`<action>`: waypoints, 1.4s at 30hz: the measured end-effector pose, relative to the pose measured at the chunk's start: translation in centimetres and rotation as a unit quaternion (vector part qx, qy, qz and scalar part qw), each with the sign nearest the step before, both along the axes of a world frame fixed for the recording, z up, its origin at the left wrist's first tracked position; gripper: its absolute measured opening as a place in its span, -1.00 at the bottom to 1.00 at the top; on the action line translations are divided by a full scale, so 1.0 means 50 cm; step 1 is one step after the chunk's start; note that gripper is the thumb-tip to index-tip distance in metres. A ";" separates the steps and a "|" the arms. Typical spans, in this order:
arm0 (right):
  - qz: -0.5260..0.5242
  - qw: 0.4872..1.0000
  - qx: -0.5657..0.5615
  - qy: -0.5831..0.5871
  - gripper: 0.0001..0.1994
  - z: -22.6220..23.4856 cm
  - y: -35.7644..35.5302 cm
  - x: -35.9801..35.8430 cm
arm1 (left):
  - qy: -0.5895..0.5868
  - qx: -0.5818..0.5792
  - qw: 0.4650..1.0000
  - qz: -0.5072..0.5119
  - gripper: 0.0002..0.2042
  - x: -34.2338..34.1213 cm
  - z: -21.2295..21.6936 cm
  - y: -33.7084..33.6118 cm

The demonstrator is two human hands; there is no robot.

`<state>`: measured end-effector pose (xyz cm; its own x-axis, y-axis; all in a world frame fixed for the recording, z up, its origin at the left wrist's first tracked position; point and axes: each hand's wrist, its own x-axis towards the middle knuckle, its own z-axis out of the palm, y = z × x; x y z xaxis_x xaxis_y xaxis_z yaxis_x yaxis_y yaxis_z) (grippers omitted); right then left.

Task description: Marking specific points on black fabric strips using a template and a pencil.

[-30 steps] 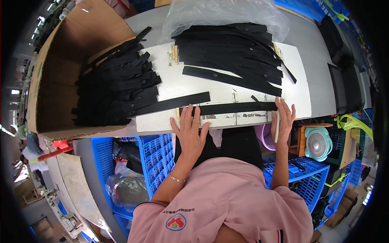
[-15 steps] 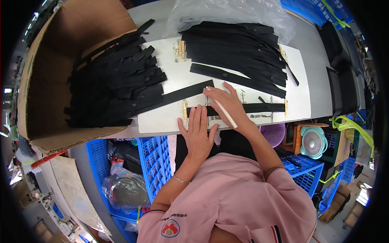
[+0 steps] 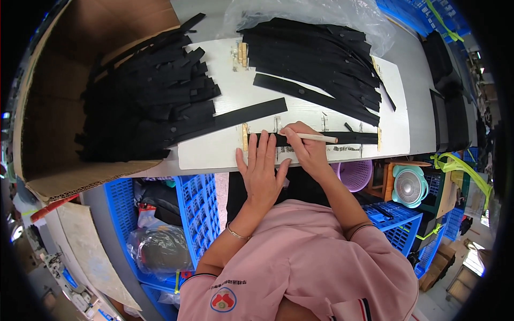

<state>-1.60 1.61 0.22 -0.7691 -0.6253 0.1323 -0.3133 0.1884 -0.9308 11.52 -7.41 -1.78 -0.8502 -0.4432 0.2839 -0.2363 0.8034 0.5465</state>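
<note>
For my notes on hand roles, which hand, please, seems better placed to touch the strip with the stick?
Probably the right hand: it holds the white stick, one end close to the black strip, while the left hand rests spread, fingertips over the strip's left part.

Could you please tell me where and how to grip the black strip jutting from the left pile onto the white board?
Probably pinch the black strip at its right end, coming from the right: that end lies uncovered on the white board, while the left meets the pile.
</note>
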 end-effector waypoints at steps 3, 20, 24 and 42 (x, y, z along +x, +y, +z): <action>0.013 1.000 -0.003 0.023 -0.79 -0.007 -0.001 0.000 | 0.009 0.012 1.000 0.003 -0.34 0.000 -0.004 0.002; 0.055 0.995 -0.023 0.081 -0.82 -0.018 0.003 -0.008 | 0.012 -0.029 0.999 0.017 -0.35 0.000 -0.015 0.004; 0.046 0.991 -0.037 0.116 -0.81 -0.028 0.001 -0.009 | 0.008 -0.034 0.999 0.015 -0.34 -0.001 -0.017 0.005; -0.127 0.991 -0.032 -0.002 -0.77 0.000 0.166 -0.084 | -0.020 -0.049 0.999 0.005 -0.32 0.003 -0.011 0.004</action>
<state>-5.79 9.91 0.23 -0.9010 -0.4023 0.1624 -0.2602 0.2015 -0.9443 11.67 -7.20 -2.35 -0.8578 -0.4225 0.2928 -0.2637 0.8506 0.4548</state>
